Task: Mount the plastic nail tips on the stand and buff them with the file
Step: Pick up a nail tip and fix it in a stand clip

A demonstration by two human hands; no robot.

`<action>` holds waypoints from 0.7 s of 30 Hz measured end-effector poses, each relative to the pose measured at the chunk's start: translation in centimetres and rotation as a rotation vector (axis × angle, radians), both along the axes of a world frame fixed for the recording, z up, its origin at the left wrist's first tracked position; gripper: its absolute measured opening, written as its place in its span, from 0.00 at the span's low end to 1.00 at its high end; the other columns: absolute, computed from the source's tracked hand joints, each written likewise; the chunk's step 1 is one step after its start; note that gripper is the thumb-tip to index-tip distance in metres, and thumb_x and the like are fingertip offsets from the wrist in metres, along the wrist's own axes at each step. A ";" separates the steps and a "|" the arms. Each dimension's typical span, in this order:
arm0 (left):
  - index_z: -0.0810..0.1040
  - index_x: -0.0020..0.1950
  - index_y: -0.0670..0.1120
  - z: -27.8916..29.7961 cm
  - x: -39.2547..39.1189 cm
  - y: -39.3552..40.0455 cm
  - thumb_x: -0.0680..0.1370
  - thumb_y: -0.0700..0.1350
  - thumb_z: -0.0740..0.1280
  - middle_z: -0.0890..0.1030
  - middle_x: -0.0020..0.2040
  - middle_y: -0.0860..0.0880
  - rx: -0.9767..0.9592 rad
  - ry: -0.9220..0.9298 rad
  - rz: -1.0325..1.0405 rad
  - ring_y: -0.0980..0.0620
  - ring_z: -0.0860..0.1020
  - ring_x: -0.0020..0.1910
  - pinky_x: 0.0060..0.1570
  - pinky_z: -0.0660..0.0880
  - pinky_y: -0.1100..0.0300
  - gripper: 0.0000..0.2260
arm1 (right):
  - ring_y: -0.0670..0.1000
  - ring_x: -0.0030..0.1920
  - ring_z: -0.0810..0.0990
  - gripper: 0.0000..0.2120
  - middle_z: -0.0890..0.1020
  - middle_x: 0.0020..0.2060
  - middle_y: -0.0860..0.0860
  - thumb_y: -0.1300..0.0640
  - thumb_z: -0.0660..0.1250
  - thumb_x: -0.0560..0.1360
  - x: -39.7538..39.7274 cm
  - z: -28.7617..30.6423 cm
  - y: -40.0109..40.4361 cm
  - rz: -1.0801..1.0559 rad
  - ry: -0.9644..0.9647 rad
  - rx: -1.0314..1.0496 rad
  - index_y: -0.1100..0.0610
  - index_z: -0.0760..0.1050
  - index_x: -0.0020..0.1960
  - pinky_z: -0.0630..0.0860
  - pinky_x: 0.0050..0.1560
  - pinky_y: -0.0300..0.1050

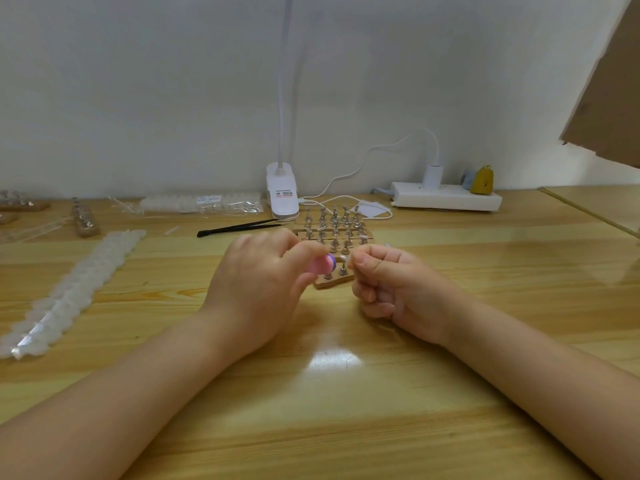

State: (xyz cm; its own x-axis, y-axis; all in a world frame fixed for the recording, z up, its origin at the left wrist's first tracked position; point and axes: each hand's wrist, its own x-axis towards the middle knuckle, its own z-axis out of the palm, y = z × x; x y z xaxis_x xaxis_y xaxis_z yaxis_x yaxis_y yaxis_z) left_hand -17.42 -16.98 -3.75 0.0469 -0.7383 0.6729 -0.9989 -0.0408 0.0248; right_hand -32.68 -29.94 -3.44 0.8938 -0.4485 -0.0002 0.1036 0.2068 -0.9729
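Note:
My left hand (258, 285) grips a small pink buffing block with a purple face (323, 265) between thumb and fingers, its purple end turned to the right. My right hand (391, 289) has its fingers curled and pinches a small clear nail tip (343, 258) just beside that end. Right behind both hands stands a wooden stand (334, 281) with several metal pegs; more such wooden stands (332, 230) are lined up behind it.
Black tweezers (239, 227) lie left of the stands. A long strip of packed nail tips (76, 289) runs along the left. A bag of tips (204, 203), a white clip lamp (282, 195) and a power strip (446, 199) sit by the wall.

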 end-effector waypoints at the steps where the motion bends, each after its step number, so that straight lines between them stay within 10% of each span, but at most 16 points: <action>1: 0.81 0.54 0.49 0.0 -0.1 0.0 0.76 0.46 0.68 0.81 0.43 0.49 0.017 -0.044 0.014 0.43 0.78 0.42 0.45 0.71 0.50 0.07 | 0.45 0.28 0.67 0.04 0.71 0.27 0.46 0.56 0.66 0.71 0.0 -0.1 -0.1 -0.021 0.001 0.010 0.57 0.75 0.41 0.57 0.24 0.35; 7: 0.82 0.49 0.54 0.0 -0.8 0.2 0.74 0.63 0.57 0.80 0.43 0.57 0.159 0.108 -0.040 0.52 0.76 0.45 0.48 0.68 0.53 0.19 | 0.43 0.24 0.67 0.09 0.73 0.23 0.45 0.55 0.66 0.70 0.3 -0.1 -0.1 -0.049 0.019 -0.011 0.61 0.74 0.44 0.59 0.20 0.33; 13: 0.84 0.50 0.49 0.4 -1.0 -0.2 0.72 0.49 0.71 0.83 0.41 0.54 -0.061 0.606 -0.309 0.56 0.79 0.39 0.42 0.73 0.67 0.09 | 0.42 0.21 0.65 0.10 0.72 0.22 0.46 0.52 0.67 0.70 0.3 -0.3 0.3 0.017 0.077 -0.178 0.59 0.76 0.43 0.60 0.19 0.32; 21: 0.83 0.47 0.58 -0.2 -1.1 -0.3 0.68 0.52 0.73 0.84 0.41 0.60 -0.035 0.768 -0.325 0.57 0.80 0.39 0.39 0.70 0.74 0.08 | 0.44 0.23 0.65 0.09 0.69 0.24 0.50 0.50 0.66 0.73 0.4 -0.2 0.5 0.021 0.088 -0.187 0.55 0.78 0.39 0.61 0.20 0.33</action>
